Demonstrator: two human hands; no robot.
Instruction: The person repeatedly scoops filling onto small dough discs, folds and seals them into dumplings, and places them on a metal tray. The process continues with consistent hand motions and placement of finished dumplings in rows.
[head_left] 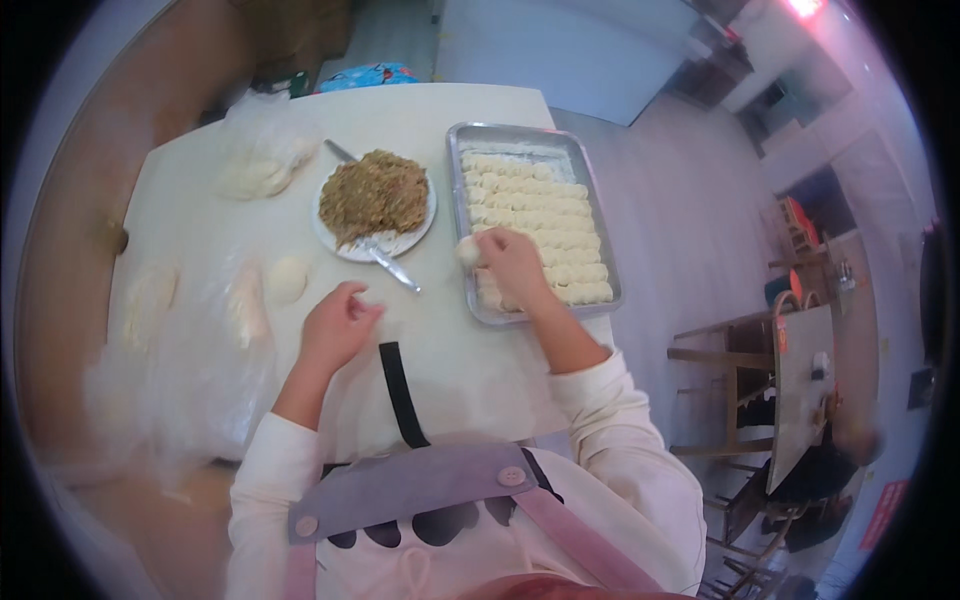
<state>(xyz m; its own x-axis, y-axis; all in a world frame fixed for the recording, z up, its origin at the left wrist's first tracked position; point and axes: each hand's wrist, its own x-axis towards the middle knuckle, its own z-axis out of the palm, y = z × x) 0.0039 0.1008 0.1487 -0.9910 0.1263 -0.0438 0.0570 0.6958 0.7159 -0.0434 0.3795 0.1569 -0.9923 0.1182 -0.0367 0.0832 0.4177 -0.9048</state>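
My right hand [512,265] is closed on a pale wrapped dumpling [467,252], held by the left wall of a metal tray [463,215]. Rows of similar dumplings [530,220] fill most of that tray, with bare floury metal at its far end. Over the table, my left hand [338,325] has its fingers curled together; a small whitish bit shows at the fingertips, too unclear to name. Between and beyond the hands stands a white plate [330,235] heaped with brown-green minced filling [375,195]. A metal utensil handle [395,270] sticks out from its near side.
Left of the plate lie round pale wrappers [288,279]. Clear plastic bags [200,370] with pale dough cover the table's left side, and another bag [262,150] sits farther back. A black strap [402,395] lies at the near edge. Wooden furniture [740,370] stands off right.
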